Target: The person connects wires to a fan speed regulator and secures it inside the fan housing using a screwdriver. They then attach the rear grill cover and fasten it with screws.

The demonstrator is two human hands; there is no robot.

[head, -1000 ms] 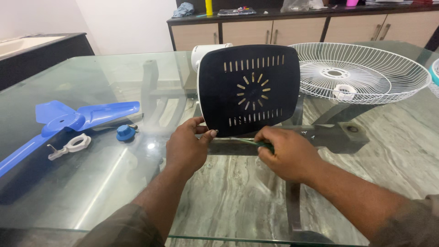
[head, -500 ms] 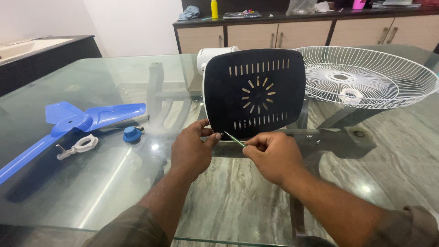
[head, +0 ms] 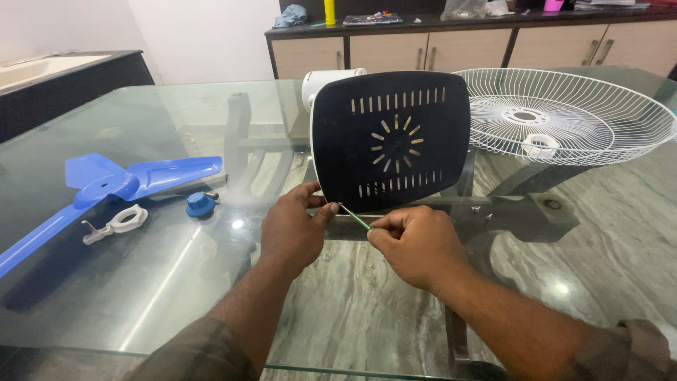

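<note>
Left hand (head: 296, 229) grips the slotted black plastic panel (head: 391, 137); right hand (head: 416, 243) pinches a thin green wire (head: 354, 216).

A blue fan blade (head: 106, 187) lies at the left of the glass table (head: 176, 282); a white ring nut (head: 116, 222) and a blue cap (head: 200, 204) sit just beside it; a white wire fan guard (head: 599, 134) rests at the right; wooden cabinets (head: 395, 51) stand behind.
</note>
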